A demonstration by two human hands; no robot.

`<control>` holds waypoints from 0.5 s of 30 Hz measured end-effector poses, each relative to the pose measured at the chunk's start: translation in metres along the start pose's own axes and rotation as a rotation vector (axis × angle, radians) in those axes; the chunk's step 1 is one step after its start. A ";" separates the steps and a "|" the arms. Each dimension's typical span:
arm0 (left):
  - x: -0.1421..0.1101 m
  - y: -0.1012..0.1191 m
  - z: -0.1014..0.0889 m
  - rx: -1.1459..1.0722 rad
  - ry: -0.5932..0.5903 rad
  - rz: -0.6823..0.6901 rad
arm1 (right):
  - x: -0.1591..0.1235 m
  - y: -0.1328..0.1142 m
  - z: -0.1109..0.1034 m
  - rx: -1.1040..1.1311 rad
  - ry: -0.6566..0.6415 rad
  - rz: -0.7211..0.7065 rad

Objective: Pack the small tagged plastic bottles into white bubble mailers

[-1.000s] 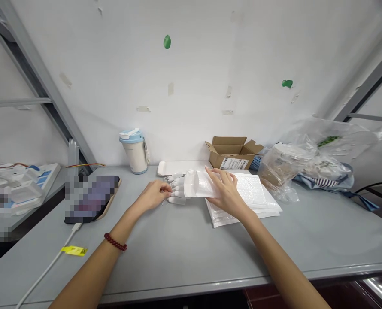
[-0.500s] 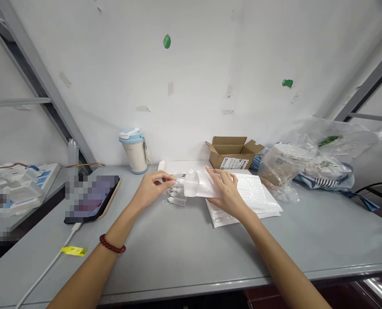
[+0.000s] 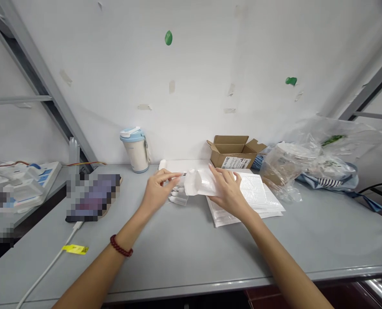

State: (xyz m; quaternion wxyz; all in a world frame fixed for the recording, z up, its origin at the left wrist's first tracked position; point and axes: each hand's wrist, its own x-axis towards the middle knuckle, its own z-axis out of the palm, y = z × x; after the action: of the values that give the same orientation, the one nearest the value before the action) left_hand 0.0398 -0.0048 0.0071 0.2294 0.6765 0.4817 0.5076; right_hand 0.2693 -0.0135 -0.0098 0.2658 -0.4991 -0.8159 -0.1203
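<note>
My right hand point(image 3: 225, 186) is closed round a small white bubble mailer point(image 3: 205, 182), its open mouth facing left. Just left of that mouth, my left hand point(image 3: 161, 186) has thumb and forefinger pinched together; whatever is between them is too small to make out. Under and behind the mailer's mouth lie several small translucent white pieces point(image 3: 179, 199), partly hidden, their kind unclear. Beneath my right hand rests a stack of flat white bubble mailers point(image 3: 250, 193). Another flat white item point(image 3: 191, 165) lies behind, near the wall.
An open cardboard box point(image 3: 232, 152) stands against the wall, right of a lidded tumbler point(image 3: 136, 152). To the right are a clear plastic bag point(image 3: 283, 171) and blue fabric. On the left, a phone point(image 3: 94, 197) is plugged into a white cable point(image 3: 49, 277). The table's front edge point(image 3: 191, 291) is near.
My left hand has moved slightly right, its pinched fingertips now nearer the mailer's mouth. The mouth appears wider. My right hand keeps its hold, and the view has shifted slightly.
</note>
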 end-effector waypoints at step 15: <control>0.012 -0.049 -0.009 0.284 -0.226 -0.202 | 0.002 0.011 0.001 -0.047 0.039 0.082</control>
State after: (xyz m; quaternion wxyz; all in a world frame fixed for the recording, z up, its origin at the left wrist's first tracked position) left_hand 0.0114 0.0256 -0.0227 0.2340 0.7028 0.5851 0.3301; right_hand 0.2777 -0.0062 -0.0105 0.2744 -0.5359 -0.7864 -0.1380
